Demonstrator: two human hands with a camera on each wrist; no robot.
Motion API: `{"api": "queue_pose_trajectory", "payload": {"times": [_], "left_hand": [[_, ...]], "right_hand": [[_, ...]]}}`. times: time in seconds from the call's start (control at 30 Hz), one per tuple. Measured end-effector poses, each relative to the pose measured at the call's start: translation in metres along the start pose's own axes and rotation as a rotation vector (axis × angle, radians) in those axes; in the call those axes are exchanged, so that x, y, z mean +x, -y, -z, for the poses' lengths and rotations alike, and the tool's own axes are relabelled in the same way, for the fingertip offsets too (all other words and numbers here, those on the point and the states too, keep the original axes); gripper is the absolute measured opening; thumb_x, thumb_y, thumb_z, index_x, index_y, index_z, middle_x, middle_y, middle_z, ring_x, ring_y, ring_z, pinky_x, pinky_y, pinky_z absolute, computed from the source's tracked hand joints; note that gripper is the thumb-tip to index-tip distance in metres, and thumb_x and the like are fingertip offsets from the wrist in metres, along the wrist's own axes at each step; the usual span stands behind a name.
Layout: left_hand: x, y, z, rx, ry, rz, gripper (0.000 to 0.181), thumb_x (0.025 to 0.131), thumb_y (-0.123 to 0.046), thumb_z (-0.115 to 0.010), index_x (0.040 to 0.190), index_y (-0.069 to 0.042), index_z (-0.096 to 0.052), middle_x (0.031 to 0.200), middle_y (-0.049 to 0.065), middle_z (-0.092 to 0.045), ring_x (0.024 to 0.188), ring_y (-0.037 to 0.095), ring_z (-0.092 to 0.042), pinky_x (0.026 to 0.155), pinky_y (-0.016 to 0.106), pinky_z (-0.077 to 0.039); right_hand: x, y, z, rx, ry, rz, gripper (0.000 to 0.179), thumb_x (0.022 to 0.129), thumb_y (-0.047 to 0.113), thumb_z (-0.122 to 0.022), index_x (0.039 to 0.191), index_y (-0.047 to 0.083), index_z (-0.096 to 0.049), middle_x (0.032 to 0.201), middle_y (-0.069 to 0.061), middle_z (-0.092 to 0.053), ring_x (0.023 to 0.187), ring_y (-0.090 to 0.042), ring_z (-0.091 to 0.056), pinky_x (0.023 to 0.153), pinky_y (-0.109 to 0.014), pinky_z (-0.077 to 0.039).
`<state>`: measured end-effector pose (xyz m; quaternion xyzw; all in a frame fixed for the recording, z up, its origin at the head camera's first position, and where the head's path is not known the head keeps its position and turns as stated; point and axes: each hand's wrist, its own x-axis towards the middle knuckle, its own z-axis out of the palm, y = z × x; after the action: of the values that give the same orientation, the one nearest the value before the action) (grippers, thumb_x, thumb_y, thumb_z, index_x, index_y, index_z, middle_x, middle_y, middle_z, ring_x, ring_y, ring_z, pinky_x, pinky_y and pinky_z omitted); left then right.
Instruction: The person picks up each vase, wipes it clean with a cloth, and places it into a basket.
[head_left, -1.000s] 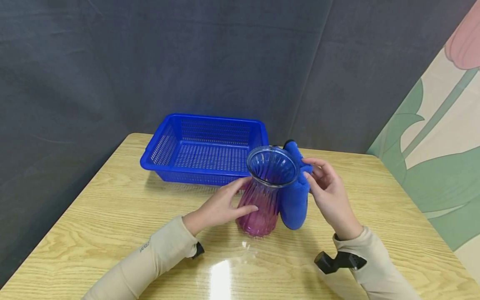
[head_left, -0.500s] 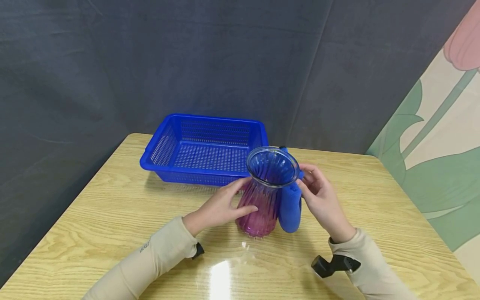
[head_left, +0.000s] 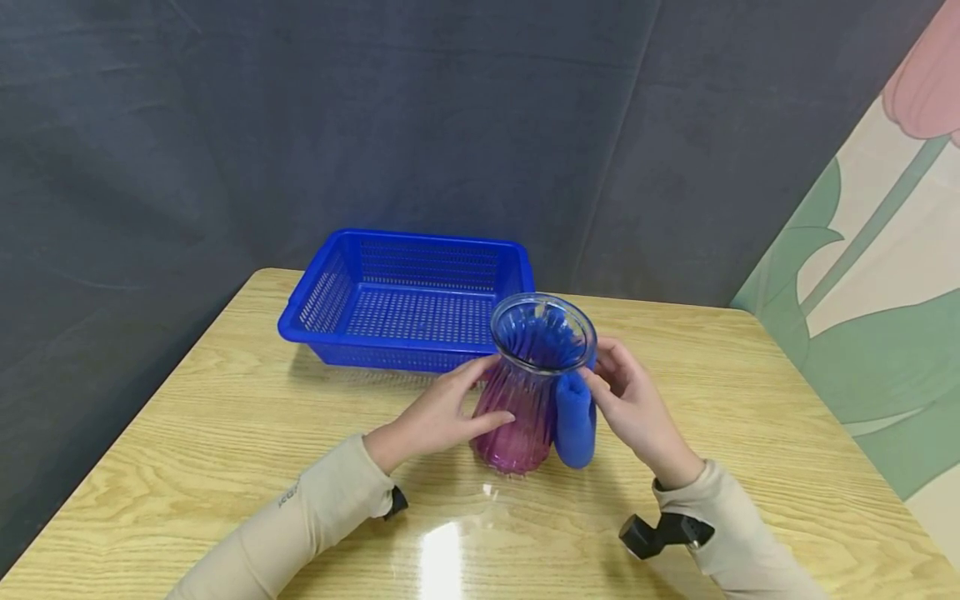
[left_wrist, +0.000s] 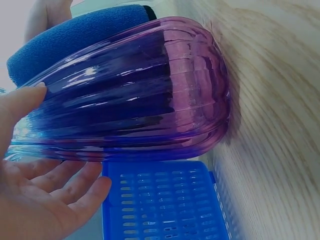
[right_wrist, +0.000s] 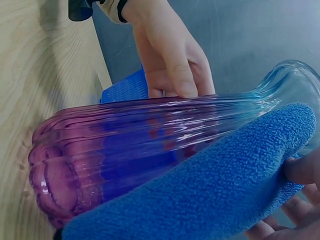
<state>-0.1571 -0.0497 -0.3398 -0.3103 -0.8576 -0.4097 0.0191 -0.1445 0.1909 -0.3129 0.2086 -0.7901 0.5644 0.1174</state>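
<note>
A ribbed glass vase (head_left: 517, 433), pink below and blue at its flared rim, stands upright on the table. Round its left side my left hand (head_left: 442, 415) holds it, thumb in front and fingers behind, partly hidden by the glass. Against the vase's right side lies a folded blue fluffy cloth (head_left: 575, 429), pinched near its upper part by my right hand (head_left: 637, 412). In the right wrist view, the cloth (right_wrist: 210, 175) touches the vase wall (right_wrist: 70, 180) and shows a dark edge at its lower end. Seen from the left wrist, the cloth (left_wrist: 75, 40) is beyond the vase.
Behind and left of the vase is a blue perforated plastic basket (head_left: 420, 354), with nothing visible in it. All stand on a wood-grain table (head_left: 225, 450). A dark curtain (head_left: 420, 125) hangs at the table's back; a flower-patterned panel (head_left: 885, 333) is at the right.
My right hand has moved left and slightly down, carrying the cloth closer to the vase's right side, partly behind it. The left hand and vase have kept their place.
</note>
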Motion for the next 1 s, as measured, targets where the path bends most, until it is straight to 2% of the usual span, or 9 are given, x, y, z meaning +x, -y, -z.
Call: {"api": "queue_pose_trajectory", "payload": {"times": [0.23, 0.43, 0.73, 1.0], "left_hand": [[-0.002, -0.003, -0.001, 0.029, -0.001, 0.016, 0.074, 0.081, -0.035, -0.070, 0.140, -0.006, -0.037, 0.141, 0.012, -0.046, 0.129, 0.028, -0.046, 0.108, 0.045, -0.040], [-0.001, -0.006, -0.005, 0.068, -0.040, 0.052, 0.079, 0.077, -0.042, -0.073, 0.140, -0.008, -0.039, 0.142, 0.011, -0.044, 0.131, 0.029, -0.043, 0.109, 0.046, -0.039], [-0.001, -0.011, -0.011, 0.102, -0.109, 0.099, 0.083, 0.071, -0.048, -0.076, 0.137, -0.010, -0.044, 0.128, 0.008, -0.047, 0.117, 0.026, -0.052, 0.097, 0.045, -0.049], [0.001, -0.010, -0.012, 0.114, -0.133, 0.084, 0.081, 0.070, -0.047, -0.077, 0.134, -0.008, -0.048, 0.120, 0.006, -0.051, 0.109, 0.023, -0.055, 0.094, 0.041, -0.050]], "right_hand": [[-0.001, -0.004, -0.001, -0.023, 0.004, -0.013, 0.025, 0.092, -0.004, -0.050, 0.117, -0.008, -0.047, 0.102, 0.027, -0.060, 0.094, 0.008, -0.059, 0.080, -0.009, -0.049], [-0.001, -0.008, -0.001, -0.038, 0.013, -0.035, 0.026, 0.092, -0.005, -0.050, 0.118, -0.008, -0.048, 0.100, 0.028, -0.060, 0.093, 0.009, -0.058, 0.078, -0.009, -0.049], [-0.004, -0.014, -0.005, -0.033, 0.003, -0.053, 0.023, 0.090, -0.009, -0.049, 0.113, -0.011, -0.048, 0.097, 0.030, -0.059, 0.087, 0.009, -0.057, 0.073, -0.009, -0.048], [-0.005, -0.021, -0.006, -0.028, 0.013, -0.062, 0.022, 0.090, -0.010, -0.048, 0.112, -0.011, -0.048, 0.096, 0.031, -0.059, 0.087, 0.010, -0.056, 0.073, -0.008, -0.047]]}}
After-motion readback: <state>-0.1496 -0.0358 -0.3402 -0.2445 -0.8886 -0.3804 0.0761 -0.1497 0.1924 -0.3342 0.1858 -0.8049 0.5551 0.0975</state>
